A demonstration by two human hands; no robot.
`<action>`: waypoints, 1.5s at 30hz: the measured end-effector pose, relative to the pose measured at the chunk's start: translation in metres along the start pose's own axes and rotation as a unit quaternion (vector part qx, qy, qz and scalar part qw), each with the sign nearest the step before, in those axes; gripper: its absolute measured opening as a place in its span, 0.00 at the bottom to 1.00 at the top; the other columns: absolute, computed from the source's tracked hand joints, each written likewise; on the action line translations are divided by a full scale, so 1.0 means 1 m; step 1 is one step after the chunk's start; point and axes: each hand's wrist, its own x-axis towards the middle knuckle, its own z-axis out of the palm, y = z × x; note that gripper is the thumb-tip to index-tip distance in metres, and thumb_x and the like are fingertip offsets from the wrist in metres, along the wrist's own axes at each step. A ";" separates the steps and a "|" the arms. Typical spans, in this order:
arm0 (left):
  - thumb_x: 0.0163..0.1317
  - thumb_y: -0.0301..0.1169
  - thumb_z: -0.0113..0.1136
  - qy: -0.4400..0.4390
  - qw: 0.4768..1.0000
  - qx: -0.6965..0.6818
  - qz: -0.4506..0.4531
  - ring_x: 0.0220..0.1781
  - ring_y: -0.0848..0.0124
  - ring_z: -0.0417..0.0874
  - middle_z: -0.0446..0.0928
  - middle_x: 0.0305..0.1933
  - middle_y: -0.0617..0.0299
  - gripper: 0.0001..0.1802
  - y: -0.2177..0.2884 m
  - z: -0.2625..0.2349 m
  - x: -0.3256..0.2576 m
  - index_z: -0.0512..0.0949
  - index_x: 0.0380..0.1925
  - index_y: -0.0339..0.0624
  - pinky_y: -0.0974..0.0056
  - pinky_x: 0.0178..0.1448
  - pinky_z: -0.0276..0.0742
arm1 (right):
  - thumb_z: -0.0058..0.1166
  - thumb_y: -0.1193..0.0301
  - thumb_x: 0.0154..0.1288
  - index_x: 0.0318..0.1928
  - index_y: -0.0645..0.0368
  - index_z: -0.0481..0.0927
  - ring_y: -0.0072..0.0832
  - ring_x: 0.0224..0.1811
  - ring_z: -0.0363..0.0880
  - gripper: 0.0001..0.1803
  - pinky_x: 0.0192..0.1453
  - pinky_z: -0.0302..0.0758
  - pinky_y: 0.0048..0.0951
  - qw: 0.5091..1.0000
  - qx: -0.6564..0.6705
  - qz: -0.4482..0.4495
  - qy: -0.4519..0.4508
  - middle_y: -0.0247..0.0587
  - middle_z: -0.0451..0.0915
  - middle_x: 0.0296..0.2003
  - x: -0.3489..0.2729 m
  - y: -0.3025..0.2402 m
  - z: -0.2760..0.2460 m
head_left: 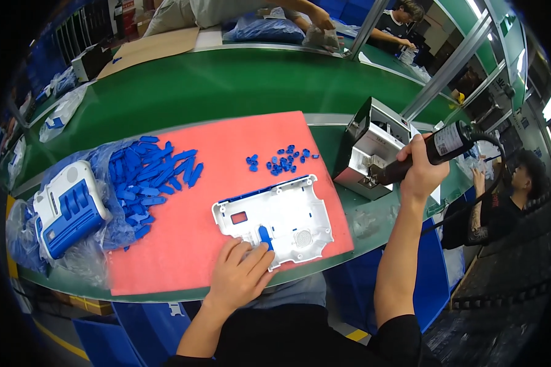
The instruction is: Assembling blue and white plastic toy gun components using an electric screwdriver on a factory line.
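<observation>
A white plastic housing shell [275,223] lies inner side up on the pink foam mat, with a blue strip along its far edge. My left hand [242,272] grips its near edge; the fingertips press beside a small blue plastic strip [264,235] set inside. The thumb is partly hidden. In my right hand [423,171] is a black electric screwdriver [442,145], fingers wrapped round its body. Its tip points down-left and meets the front of a metal screw feeder [373,140]. The screw itself is too small to make out.
Loose blue strips [144,174] spill from a plastic bag onto the pink mat [177,244]. Small blue parts [281,162] lie beyond the shell. An assembled white-and-blue housing [71,209] rests at left. Past a metal rail runs a green conveyor [226,82]; co-workers sit beyond and at right.
</observation>
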 end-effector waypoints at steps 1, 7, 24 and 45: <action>0.46 0.36 0.65 -0.001 1.000 0.001 -0.006 0.42 0.64 0.73 0.76 0.43 0.60 0.16 -0.001 0.000 -0.002 0.78 0.35 0.42 0.55 0.55 0.67 | 0.54 0.78 0.57 0.33 0.65 0.70 0.23 0.16 0.71 0.06 0.22 0.67 0.22 1.000 0.003 0.009 -0.004 0.36 0.72 0.18 -0.007 -0.007 0.004; 0.46 0.32 0.63 -0.008 1.000 -0.025 -0.011 0.42 0.65 0.73 0.75 0.42 0.62 0.15 -0.001 0.004 0.001 0.76 0.37 0.43 0.57 0.56 0.67 | 0.48 0.74 0.59 0.51 0.62 0.61 0.23 0.15 0.64 0.20 0.27 0.69 0.31 0.975 0.208 0.011 -0.081 0.33 0.63 0.18 -0.085 -0.070 0.004; 0.45 0.32 0.64 0.013 1.000 -0.023 0.015 0.41 0.66 0.74 0.76 0.43 0.65 0.14 -0.007 0.010 -0.005 0.77 0.35 0.44 0.58 0.54 0.69 | 0.62 0.62 0.55 0.47 0.53 0.57 0.26 0.21 0.69 0.28 0.34 0.73 0.35 0.966 0.145 0.165 -0.133 0.35 0.66 0.21 -0.147 -0.073 0.064; 0.47 0.31 0.60 0.004 0.999 -0.036 0.019 0.42 0.65 0.73 0.75 0.42 0.62 0.13 -0.006 0.006 0.001 0.77 0.35 0.43 0.59 0.54 0.70 | 0.54 0.69 0.58 0.39 0.56 0.58 0.23 0.15 0.65 0.17 0.23 0.71 0.28 0.969 0.126 0.062 -0.204 0.36 0.64 0.18 -0.157 -0.064 0.067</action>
